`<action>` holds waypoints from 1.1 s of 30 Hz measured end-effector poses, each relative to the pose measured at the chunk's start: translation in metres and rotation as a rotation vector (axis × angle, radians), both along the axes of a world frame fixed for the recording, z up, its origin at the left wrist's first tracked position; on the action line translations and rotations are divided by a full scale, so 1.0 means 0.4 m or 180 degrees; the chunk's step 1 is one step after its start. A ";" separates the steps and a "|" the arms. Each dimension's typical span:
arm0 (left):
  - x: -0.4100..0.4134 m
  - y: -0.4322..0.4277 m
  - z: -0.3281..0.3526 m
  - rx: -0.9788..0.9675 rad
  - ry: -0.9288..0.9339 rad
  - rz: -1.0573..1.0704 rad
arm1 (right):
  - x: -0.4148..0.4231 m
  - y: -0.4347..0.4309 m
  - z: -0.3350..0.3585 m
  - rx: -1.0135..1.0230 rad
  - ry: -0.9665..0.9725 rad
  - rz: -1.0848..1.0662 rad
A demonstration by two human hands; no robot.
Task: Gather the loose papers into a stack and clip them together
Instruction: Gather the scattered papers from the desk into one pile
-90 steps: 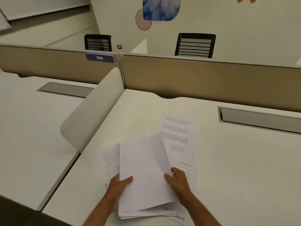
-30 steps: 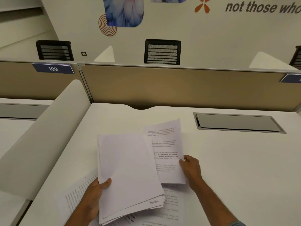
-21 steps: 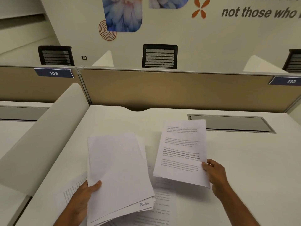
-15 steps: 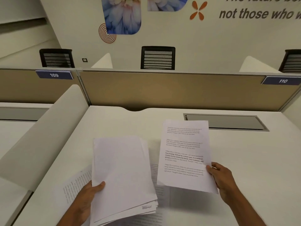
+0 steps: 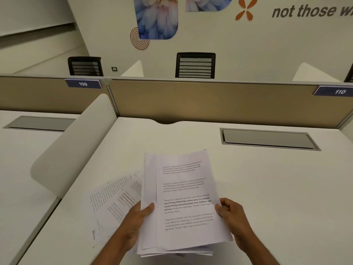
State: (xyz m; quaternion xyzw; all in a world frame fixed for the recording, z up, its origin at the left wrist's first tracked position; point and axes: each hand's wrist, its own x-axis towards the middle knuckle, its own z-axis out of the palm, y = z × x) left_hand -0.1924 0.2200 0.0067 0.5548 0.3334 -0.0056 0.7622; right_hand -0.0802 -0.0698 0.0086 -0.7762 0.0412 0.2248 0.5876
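Observation:
A stack of white papers [image 5: 181, 207] is held just above the white desk [image 5: 267, 188], a printed sheet with paragraphs of text lying on top. My left hand [image 5: 137, 220] grips the stack's left edge, thumb on top. My right hand [image 5: 232, 215] pinches the top sheet at its right edge. The sheets are slightly fanned and uneven at the bottom. Loose printed pages [image 5: 114, 196] lie flat on the desk to the left, partly under the stack. No clip is visible.
A curved white side divider [image 5: 76, 150] rises on the left. A tan partition [image 5: 210, 100] with tags 109 and 110 closes the back. A grey cable hatch [image 5: 267, 139] is set into the desk at the right. Black chairs [image 5: 194, 65] stand beyond.
My right hand has carried the printed sheet leftward and laid it on top of the stack in my left hand; both hands have come together.

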 end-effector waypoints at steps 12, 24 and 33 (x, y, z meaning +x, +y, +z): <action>-0.083 -0.054 0.027 -0.0051 -0.0156 -0.0091 | -0.093 0.018 -0.002 -0.0175 -0.0072 0.0213; -0.080 -0.081 0.024 -0.0230 -0.0376 -0.0151 | -0.024 -0.025 -0.002 0.1015 0.1110 0.0444; -0.086 -0.084 -0.002 -0.0350 -0.0078 -0.0576 | -0.052 0.043 -0.007 0.1241 0.1070 0.0498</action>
